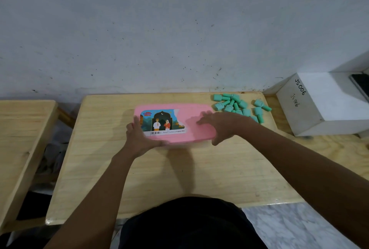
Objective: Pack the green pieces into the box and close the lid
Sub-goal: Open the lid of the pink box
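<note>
Pink lid [196,126] sits flat on the box at mid-frame, on the wooden table [179,178]. Left hand [139,138] grips the box's left near corner, thumb along the front edge; right hand [221,126] lies spread and flat on the lid's right end, thumb hanging off the front. Green pieces [239,106] are heaped at the table's upper-right edge, just beside the box. A white carton [327,104] crowds the right; lots of bare wood toward the bottom of the frame.

Dim even light, soft shadows on table [199,168], blurred hands, wide-angle edge bending
</note>
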A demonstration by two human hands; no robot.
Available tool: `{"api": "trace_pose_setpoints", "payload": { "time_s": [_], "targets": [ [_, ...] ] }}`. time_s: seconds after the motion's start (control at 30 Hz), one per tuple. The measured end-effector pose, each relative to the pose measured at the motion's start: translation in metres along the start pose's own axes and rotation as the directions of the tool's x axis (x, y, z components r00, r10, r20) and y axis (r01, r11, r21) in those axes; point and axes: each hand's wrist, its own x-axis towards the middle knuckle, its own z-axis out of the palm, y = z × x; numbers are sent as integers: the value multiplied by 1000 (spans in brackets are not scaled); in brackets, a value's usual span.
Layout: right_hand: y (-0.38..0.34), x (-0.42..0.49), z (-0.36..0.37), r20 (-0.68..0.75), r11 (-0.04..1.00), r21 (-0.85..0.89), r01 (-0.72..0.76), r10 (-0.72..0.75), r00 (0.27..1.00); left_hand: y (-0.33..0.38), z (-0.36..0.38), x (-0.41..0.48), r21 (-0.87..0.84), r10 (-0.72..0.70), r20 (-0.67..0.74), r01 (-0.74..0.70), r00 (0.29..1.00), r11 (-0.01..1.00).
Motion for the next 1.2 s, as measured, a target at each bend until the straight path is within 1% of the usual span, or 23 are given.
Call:
{"api": "trace_pose_setpoints", "payload": {
  "time_s": [0.07,0.13,0.2,0.27,0.3,0.37,0.43,0.47,0.5,0.53,0.6,0.63,0.7,0.77,0.83,0.97,1.1,1.2],
  "targets": [
    [3,-5,12,-90,985,164,-51,66,994,-2,2,0,-29,3,-1,-3,1000,1000],
    [2,-12,29,-173,927,358,-111,183,968,-3,3,0,-48,6,-16,-6,1000,999],
    [0,-14,45,-210,856,492,-158,293,933,-2,2,0,-46,8,-12,-9,1000,999],
    [-3,-14,53,-208,777,603,-182,373,904,-2,0,1,-31,10,-6,-10,1000,999],
    [-5,-13,56,-202,736,655,-172,390,899,-4,0,2,-37,14,-3,-14,1000,999],
    [-10,-13,53,-216,678,729,-96,360,908,-5,-2,5,-76,11,8,-10,1000,997],
    [-13,-11,51,-252,660,750,-32,329,910,-5,-4,7,-208,-24,-16,20,1000,978],
    [-14,-10,48,-239,627,779,-20,326,915,-3,-7,7,-280,-58,-26,48,998,959],
    [-12,-8,49,-204,572,820,-37,351,914,-2,-9,7,-337,-108,-40,88,993,937],
    [-11,-6,48,-149,493,867,-77,404,903,-1,-11,8,-367,-154,-64,121,986,922],
    [-6,-1,44,-21,300,939,-167,535,844,-1,-15,8,-440,-189,-121,118,974,890],
    [-5,2,40,2,250,952,-176,572,820,0,-17,8,-489,-204,-135,114,970,865],
    [-4,7,34,-1,239,951,-193,630,777,-2,-21,10,-552,-252,-122,145,960,821],
    [-7,12,31,-16,236,951,-198,678,735,-5,-24,13,-564,-268,-93,171,959,808],
    [-9,15,28,-19,227,954,-197,698,715,-5,-26,14,-569,-264,-80,174,961,804],
    [-12,13,22,-14,215,959,-184,686,727,-9,-26,18,-576,-270,-69,183,960,796],
    [-16,5,13,-27,152,984,-91,637,771,-10,-27,21,-583,-274,-54,193,960,790],
    [-21,1,9,-64,138,990,-24,599,798,-8,-28,21,-582,-275,-51,195,960,790]
  ]
}}
